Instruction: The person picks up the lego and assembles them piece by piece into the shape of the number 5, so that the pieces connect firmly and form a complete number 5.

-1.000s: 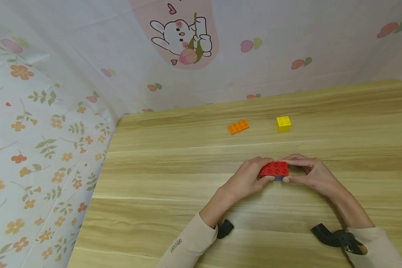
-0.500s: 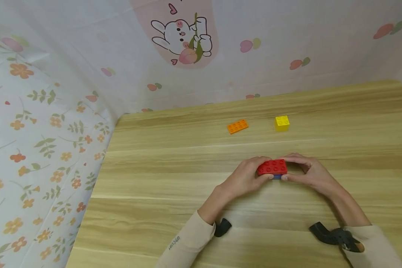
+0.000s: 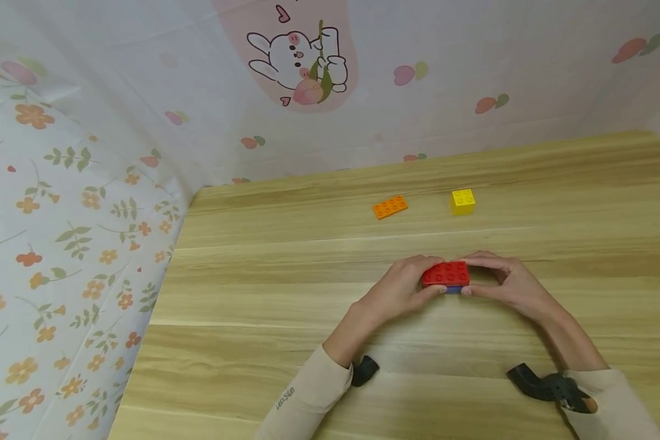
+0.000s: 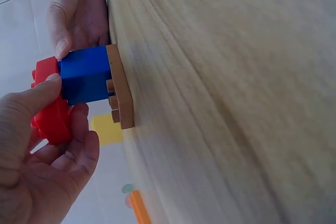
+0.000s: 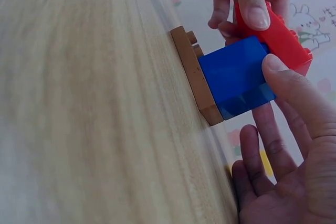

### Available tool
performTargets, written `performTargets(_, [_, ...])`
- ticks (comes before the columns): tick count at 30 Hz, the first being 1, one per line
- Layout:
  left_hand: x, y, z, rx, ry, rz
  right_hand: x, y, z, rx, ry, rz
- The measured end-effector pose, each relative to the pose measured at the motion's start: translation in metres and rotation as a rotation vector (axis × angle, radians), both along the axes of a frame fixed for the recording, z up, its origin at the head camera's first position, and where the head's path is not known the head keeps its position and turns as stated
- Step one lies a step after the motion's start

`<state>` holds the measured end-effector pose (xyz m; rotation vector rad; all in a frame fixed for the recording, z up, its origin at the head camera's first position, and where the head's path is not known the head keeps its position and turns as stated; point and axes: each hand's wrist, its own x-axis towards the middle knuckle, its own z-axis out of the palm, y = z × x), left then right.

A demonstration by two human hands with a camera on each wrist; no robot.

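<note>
My left hand (image 3: 398,287) pinches a red toy building brick (image 3: 445,273) between thumb and fingers. Under it stands a blue brick (image 4: 86,74), which my right hand (image 3: 514,284) pinches at its right end, thumb tip close to the red brick. A blue stud (image 5: 265,47) shows in the seam between the two. The blue brick stands on a flat brown plate (image 5: 195,74) that lies against the table; several of the plate's studs stick out uncovered at the left end. In the head view the plate is hidden and only a strip of blue shows below the red.
Farther back on the wooden table (image 3: 280,263) lie a flat orange plate (image 3: 390,208) and a yellow brick (image 3: 462,202). A patterned cloth (image 3: 198,91) hangs along the table's back edge, and a floral one (image 3: 77,256) covers the left side.
The red brick and both hands have shifted very slightly left, partly with a small shift of the view. Both hands keep their hold. The orange plate and yellow brick stay put.
</note>
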<state>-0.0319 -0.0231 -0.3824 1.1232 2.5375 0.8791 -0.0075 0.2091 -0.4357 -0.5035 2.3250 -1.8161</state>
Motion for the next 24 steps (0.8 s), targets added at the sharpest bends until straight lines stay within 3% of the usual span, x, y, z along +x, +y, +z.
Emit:
performTargets(10, [0.001, 0.0025, 0.0038, -0.036, 0.007, 0.007, 0.0004, 0.0016, 0.0027, -0.06, 0.037, 0.062])
performTargets(16, [0.0002, 0.0037, 0.0027, -0.038, -0.004, 0.012, 0.0014, 0.0006, 0.0028, -0.047, 0.026, 0.03])
performTargets(24, [-0.001, -0.001, -0.0032, 0.089, -0.128, 0.055, 0.0015, -0.0027, 0.002, -0.037, 0.013, -0.006])
